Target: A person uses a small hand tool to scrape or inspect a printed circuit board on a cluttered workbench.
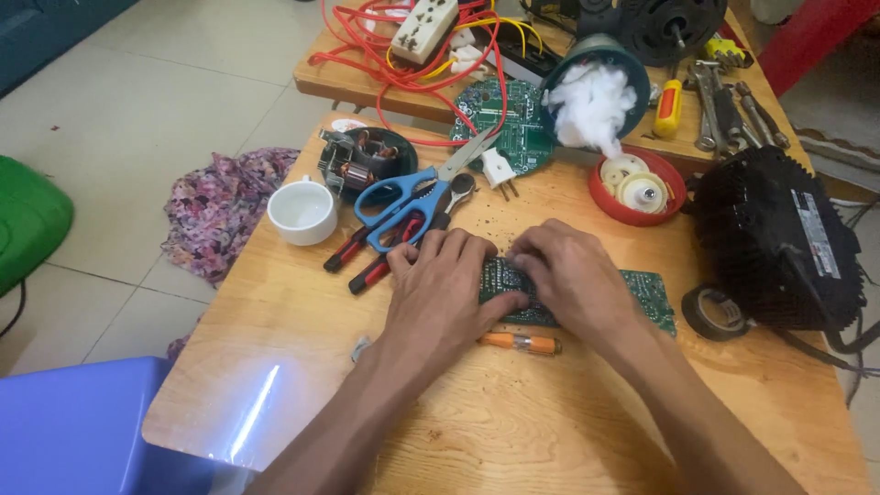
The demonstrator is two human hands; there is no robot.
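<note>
Pressing down on the green board (587,289), the left hand (440,289) and right hand (573,275) lie flat, near the blue scissors (403,202) and just above the orange screwdriver (522,343), so careful fingers seem needed next

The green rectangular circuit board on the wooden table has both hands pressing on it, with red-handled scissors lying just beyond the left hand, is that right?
Not quite. The head view shows both hands, left hand and right hand, on the green rectangular circuit board, but the scissors beyond the left hand have blue handles, not red. The red-and-black handles beside them belong to pliers.
</note>
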